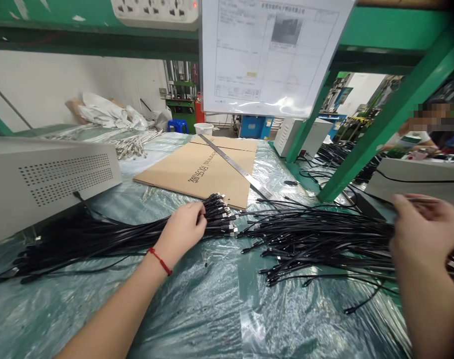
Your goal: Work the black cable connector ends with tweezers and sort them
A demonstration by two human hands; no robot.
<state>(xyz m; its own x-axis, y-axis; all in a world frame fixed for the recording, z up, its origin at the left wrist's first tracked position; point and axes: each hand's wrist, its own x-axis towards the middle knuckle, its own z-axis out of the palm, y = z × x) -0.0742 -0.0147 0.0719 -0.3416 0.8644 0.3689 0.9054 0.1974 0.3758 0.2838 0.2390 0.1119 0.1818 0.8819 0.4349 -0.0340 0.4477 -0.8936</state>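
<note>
My left hand [185, 222] rests on a bundle of black USB cables [133, 230], its fingers curled in just behind the metal plugs [227, 224]. The bundle runs left, and its far ends lie in a dark heap. Over at the right edge, my right hand [425, 229] is raised above a second spread of black cables [324, 234] whose small plugs point left. Its fingers are bent towards the thumb, with a thin dark strip like a cable at their tips; blur hides the detail.
Behind the bundles lie a flat cardboard sheet [197, 172] and a steel ruler [234, 167]. A grey perforated box [55, 182] stands left. A green post [391, 107] slants at right, near another grey box [421, 184] and a seated person [410, 139]. A paper sheet [245, 60] hangs overhead.
</note>
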